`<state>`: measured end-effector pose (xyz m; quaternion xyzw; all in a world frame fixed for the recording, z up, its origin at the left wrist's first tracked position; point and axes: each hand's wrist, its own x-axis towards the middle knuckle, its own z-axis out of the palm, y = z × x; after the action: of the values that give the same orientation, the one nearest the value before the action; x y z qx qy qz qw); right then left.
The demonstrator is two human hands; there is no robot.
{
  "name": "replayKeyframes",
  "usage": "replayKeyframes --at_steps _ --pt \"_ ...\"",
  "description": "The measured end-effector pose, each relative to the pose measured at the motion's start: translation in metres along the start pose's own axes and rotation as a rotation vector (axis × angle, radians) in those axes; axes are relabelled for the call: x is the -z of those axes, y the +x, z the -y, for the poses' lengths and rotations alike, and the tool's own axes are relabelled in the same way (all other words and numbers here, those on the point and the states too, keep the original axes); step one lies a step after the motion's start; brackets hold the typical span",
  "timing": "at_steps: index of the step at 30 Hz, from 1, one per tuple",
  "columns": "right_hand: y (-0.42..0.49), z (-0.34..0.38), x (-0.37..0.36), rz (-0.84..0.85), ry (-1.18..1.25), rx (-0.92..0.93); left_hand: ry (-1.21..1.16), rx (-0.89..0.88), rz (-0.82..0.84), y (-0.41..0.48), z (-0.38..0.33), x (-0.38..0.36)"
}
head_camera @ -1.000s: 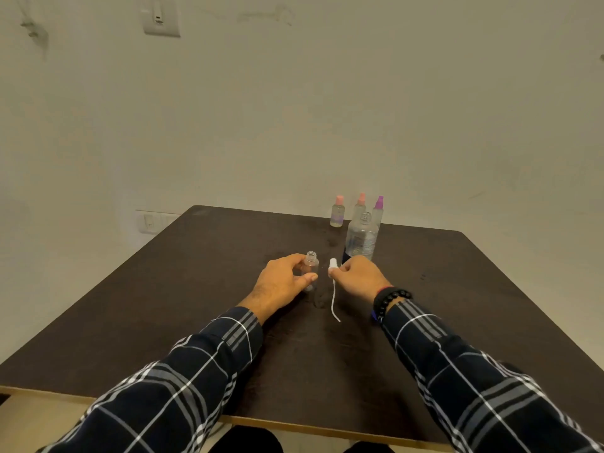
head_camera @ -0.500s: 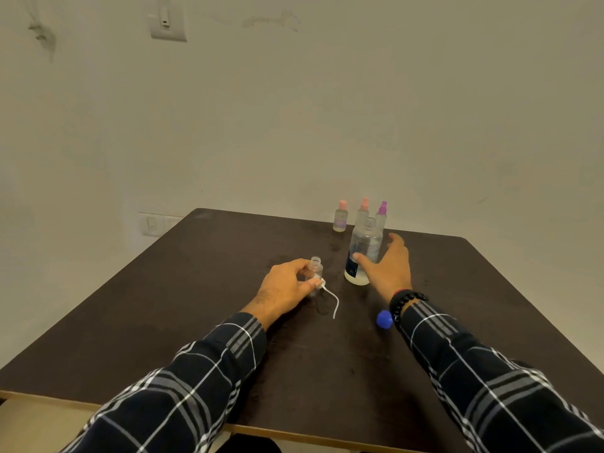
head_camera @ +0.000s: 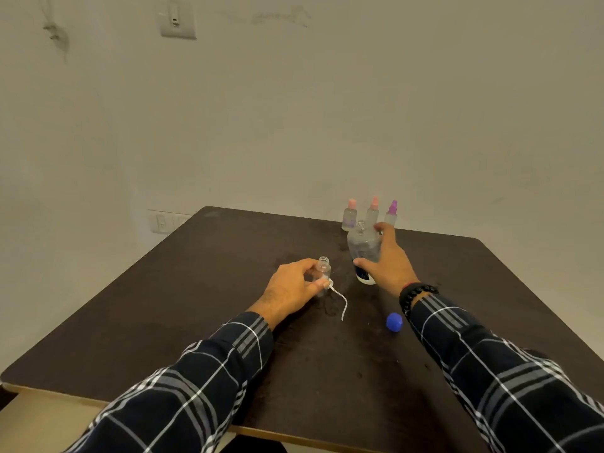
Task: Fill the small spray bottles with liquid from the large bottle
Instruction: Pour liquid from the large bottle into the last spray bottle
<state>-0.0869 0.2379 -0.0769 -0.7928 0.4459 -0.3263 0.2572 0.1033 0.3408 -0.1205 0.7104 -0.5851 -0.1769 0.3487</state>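
The uncapped small spray bottle is gripped by the left hand; the large bottle is grasped by the right hand.

Three capped bottles stand close behind the large bottle, blue cap nearby.

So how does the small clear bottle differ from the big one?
The small clear plastic bottle is short and slim; the large clear plastic bottle is taller and wider. The large has a dark label; the small shows none. Both are uncapped, the small in the left hand, the large in the right hand.
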Motion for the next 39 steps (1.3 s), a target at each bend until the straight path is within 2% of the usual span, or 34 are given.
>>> replayKeyframes --at_steps 7,16,30,39 --pt "-0.005 -0.002 -0.006 0.077 -0.198 0.115 -0.011 -0.005 -0.002 -0.001 0.0 0.0" --pt "-0.007 -0.003 -0.01 0.071 -0.283 0.242 0.008 0.018 0.009 0.002 0.0 -0.001" --pt "-0.004 -0.001 -0.011 0.038 -0.357 0.32 0.029 0.012 0.008 0.0 -0.003 0.001" --pt "-0.001 0.001 -0.016 0.056 -0.41 0.286 0.017 0.018 0.009 0.0 -0.004 0.001"
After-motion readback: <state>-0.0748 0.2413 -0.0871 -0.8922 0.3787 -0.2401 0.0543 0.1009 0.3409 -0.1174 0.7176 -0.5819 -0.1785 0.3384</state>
